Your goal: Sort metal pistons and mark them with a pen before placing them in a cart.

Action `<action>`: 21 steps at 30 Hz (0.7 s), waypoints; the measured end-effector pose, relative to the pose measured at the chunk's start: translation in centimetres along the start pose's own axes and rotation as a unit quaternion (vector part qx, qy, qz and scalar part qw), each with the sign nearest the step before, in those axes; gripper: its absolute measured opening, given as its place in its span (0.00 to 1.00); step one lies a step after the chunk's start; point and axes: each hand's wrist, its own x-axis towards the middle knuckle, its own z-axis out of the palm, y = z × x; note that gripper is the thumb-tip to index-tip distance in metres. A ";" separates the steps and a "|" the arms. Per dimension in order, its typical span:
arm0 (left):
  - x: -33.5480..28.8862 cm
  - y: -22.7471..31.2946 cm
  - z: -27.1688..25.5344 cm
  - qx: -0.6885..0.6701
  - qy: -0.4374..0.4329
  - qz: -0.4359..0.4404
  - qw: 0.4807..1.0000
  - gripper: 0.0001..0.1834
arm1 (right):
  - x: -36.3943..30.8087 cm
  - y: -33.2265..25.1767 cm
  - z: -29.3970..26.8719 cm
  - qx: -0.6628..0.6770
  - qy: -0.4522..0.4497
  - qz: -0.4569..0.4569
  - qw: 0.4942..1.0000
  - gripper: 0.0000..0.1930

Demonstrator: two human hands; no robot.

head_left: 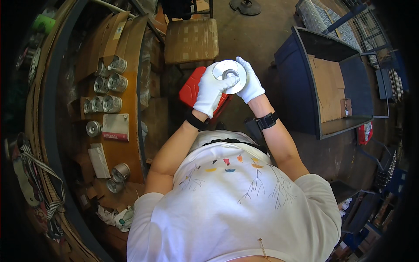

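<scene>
Centrally, a round silver part (228, 69) held aloft in front of the torso, clamped at its left side by the white-gloved left hand (210, 88), with thumb laid across the face, and at its right edge by the white-gloved right hand (252, 81), with fingers partly hidden behind. Lower down, partly covered by the left hand, a red object (189, 88). At left, a brown wooden surface (134, 155) bearing silver cylinders (112, 104) toward the far end, then a red-and-white notebook (115, 127) and, nearer, a white packet (99, 160). At right, a dark blue bin (296, 83) containing cardboard (327, 89).
</scene>
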 end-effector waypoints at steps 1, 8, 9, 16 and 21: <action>-0.2 0.1 0.1 0.006 0.005 0.005 1.000 0.30 | -0.1 0.0 0.1 -0.013 0.000 0.003 1.000 0.16; -0.1 -0.7 -0.6 -0.024 0.018 -0.009 1.000 0.32 | -0.7 -0.1 0.7 -0.017 0.019 0.000 1.000 0.13; -0.4 -0.6 -0.6 -0.010 0.015 -0.009 1.000 0.30 | -0.6 -0.1 0.8 -0.012 0.022 -0.004 1.000 0.13; -0.7 -0.9 -0.5 -0.015 -0.027 -0.013 0.999 0.31 | -1.0 -0.8 1.3 -0.070 0.038 -0.011 0.997 0.12; -0.9 -0.2 -0.2 -0.088 -0.045 -0.041 0.994 0.29 | -0.4 -0.7 0.5 -0.073 0.041 -0.007 0.996 0.16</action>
